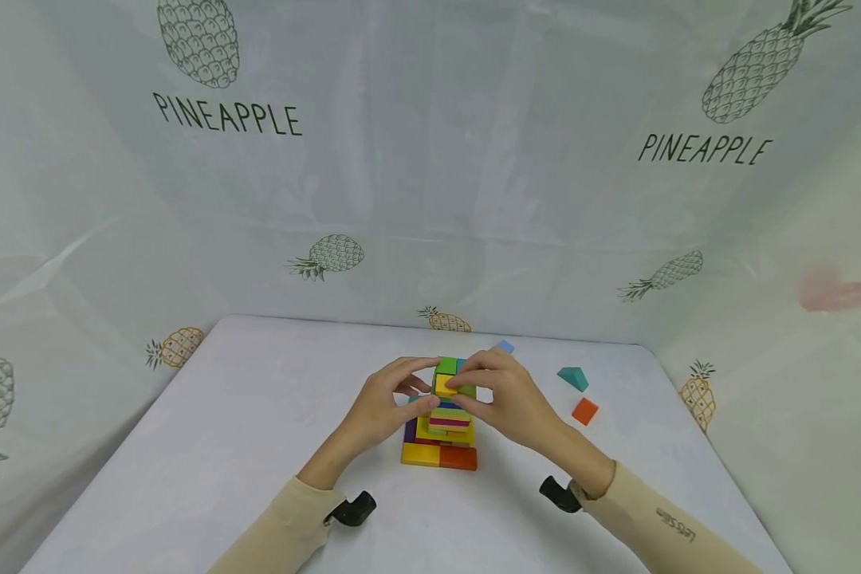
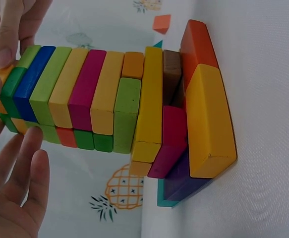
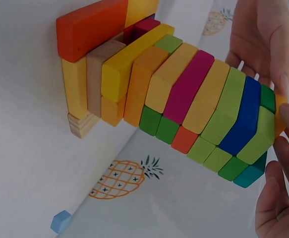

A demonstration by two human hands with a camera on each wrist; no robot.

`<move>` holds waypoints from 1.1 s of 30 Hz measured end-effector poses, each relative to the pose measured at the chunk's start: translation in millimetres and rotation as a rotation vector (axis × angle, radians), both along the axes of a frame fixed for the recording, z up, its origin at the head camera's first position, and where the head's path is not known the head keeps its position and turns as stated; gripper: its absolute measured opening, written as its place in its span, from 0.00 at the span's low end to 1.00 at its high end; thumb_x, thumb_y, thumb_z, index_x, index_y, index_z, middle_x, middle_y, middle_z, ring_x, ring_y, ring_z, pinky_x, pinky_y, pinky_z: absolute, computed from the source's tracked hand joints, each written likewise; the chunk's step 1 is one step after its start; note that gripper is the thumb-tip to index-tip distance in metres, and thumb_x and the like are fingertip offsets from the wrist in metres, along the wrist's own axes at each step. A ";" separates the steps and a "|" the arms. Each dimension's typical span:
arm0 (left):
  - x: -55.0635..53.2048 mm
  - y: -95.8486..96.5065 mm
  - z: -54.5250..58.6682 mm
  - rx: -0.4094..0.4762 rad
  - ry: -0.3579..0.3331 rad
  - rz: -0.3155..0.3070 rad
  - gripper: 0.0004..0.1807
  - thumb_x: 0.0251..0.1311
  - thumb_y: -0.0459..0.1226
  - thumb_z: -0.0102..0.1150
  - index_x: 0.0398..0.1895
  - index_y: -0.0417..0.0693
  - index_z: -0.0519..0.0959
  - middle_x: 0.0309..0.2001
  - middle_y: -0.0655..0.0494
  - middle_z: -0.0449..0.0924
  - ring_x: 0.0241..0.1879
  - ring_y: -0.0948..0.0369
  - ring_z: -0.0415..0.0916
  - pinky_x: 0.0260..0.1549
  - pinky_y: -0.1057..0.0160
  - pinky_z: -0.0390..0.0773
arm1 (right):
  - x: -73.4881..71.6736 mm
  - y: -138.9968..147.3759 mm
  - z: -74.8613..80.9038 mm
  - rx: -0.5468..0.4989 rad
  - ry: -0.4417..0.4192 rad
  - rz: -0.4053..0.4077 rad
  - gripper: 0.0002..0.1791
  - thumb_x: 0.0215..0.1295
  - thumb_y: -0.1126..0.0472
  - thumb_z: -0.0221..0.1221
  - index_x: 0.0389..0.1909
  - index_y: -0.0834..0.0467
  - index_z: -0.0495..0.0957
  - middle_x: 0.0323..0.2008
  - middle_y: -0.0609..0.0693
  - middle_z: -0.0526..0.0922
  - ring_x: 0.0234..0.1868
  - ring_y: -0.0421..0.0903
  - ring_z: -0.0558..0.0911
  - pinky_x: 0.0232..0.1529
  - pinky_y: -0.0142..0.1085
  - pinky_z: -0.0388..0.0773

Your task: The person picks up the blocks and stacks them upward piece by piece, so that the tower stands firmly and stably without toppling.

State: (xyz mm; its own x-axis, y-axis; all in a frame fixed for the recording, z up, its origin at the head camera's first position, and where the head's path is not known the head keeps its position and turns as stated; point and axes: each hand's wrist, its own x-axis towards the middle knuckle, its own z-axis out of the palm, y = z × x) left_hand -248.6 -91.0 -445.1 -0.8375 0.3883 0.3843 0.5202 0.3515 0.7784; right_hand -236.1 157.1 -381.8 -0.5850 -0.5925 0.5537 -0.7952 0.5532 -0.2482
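Note:
A tall tower of coloured wooden blocks point(image 1: 450, 424) stands on the table. At its top sits a small yellow-orange block point(image 1: 444, 386), which also shows at the tower's end in the right wrist view. My right hand point(image 1: 513, 399) pinches this block from the right with thumb and fingers. From the other side my left hand point(image 1: 380, 402) reaches to the tower's top, its thumb at the block's left edge. The other left fingers lie loosely extended along the tower's side, one tip at the upper layers. Just below the yellow-orange block lie green blocks point(image 2: 13, 89) and a blue block point(image 2: 34, 84).
To the right of the tower lie a teal triangular block point(image 1: 574, 378) and an orange block point(image 1: 584, 411). A light blue block point(image 3: 61, 221) lies farther back. The tower's base has yellow point(image 1: 420, 455) and orange-red point(image 1: 458, 458) blocks in front. A pineapple-print curtain point(image 1: 430, 159) hangs behind the table.

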 end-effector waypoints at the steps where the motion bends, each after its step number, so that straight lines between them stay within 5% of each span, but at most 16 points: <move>1: -0.1 0.0 -0.3 0.002 0.002 0.000 0.30 0.70 0.49 0.70 0.74 0.68 0.75 0.69 0.59 0.77 0.51 0.67 0.83 0.57 0.57 0.84 | 0.1 -0.5 0.0 0.001 0.002 0.000 0.11 0.58 0.60 0.79 0.42 0.53 0.93 0.41 0.43 0.86 0.47 0.41 0.78 0.44 0.33 0.83; 8: -0.9 1.1 -0.5 0.002 0.022 0.000 0.29 0.71 0.49 0.69 0.74 0.67 0.75 0.68 0.64 0.77 0.50 0.68 0.83 0.55 0.61 0.85 | 0.0 -1.7 0.6 0.000 0.017 -0.006 0.11 0.58 0.60 0.80 0.42 0.53 0.93 0.41 0.43 0.86 0.46 0.41 0.78 0.43 0.33 0.83; 33: -0.6 1.0 1.1 -0.001 -0.003 0.004 0.29 0.71 0.49 0.69 0.74 0.66 0.75 0.68 0.58 0.78 0.51 0.67 0.84 0.56 0.56 0.85 | -5.1 5.7 4.2 -0.058 0.005 -0.042 0.11 0.62 0.58 0.77 0.44 0.52 0.92 0.44 0.43 0.87 0.50 0.43 0.78 0.47 0.39 0.83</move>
